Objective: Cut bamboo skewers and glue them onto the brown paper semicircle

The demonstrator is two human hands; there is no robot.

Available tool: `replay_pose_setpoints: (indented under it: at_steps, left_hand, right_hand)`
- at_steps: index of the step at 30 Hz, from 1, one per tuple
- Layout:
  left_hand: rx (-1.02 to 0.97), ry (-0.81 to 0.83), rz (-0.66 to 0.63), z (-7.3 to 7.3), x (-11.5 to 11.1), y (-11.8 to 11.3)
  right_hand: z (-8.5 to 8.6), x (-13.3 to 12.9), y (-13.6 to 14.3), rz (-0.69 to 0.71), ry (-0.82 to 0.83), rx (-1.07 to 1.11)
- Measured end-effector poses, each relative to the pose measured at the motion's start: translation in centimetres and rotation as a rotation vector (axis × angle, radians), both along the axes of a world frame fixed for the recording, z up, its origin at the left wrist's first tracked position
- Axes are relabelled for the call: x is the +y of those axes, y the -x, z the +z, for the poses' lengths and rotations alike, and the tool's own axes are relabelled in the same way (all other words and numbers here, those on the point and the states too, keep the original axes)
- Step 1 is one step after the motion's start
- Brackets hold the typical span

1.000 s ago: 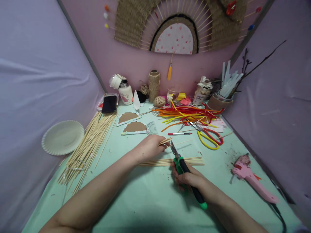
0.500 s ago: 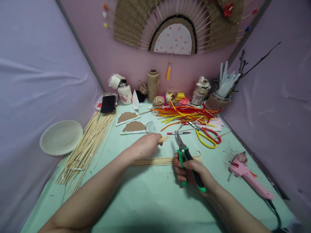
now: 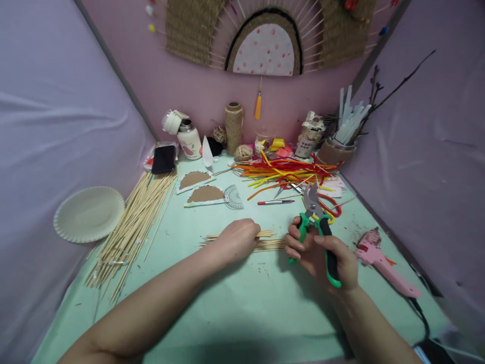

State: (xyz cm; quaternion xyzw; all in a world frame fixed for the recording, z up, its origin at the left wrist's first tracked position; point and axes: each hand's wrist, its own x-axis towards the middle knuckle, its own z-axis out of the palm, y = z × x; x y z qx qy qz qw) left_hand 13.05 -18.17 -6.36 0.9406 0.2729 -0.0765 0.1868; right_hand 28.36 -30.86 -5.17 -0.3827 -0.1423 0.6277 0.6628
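Clasping thin sticks, lengthwise left to right: left hand, fingers closed, just beyond the stick row. Gripping shears, blades parted, pointing away: right hand, apart, right of the held tips.

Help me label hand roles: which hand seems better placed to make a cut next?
The right, I'd judge: the right hand holds the pruners, blades pointing away from the body, while the left hand is occupied with thin sticks.
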Motion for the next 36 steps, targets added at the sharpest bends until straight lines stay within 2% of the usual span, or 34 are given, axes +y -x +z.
replay_pose_setpoints:
  at_steps: [5, 11, 16, 20, 23, 27, 32, 36]
  left_hand:
    - [0.015, -0.032, -0.002, -0.5, 0.1, -0.1]
    - [0.041, -0.022, 0.002, -0.3, 0.0, -0.2]
    - [-0.029, -0.005, 0.082, 1.2, 1.4, 0.7]
    - [-0.241, 0.041, 0.227, 3.0, 3.6, 1.8]
    - [-0.421, 0.125, 0.311, 3.9, 4.7, 2.3]
    - [-0.495, 0.174, 0.389, 4.5, 4.7, 2.5]
    - [-0.534, 0.305, 0.389, 4.1, 4.2, 2.3]
    - [-0.537, 0.366, 0.381, 3.6, 3.7, 2.0]
  right_hand:
    - [0.1, -0.1, 0.1, 0.017, -0.002, 0.013]
    - [-0.3, -0.2, -0.1, 0.050, -0.013, -0.012]
    - [-0.4, -0.3, 0.0, 0.074, -0.047, 0.045]
    - [-1.1, -0.4, 0.2, 0.181, -0.130, 0.069]
    - [-2.0, -0.6, 0.4, 0.300, -0.139, 0.011]
    - [-2.8, -1.0, 0.7, 0.415, -0.065, -0.120]
    - [-2.9, -1.2, 0.8, 0.502, 0.005, -0.308]
    - [-2.7, -1.2, 0.9, 0.540, -0.023, -0.421]
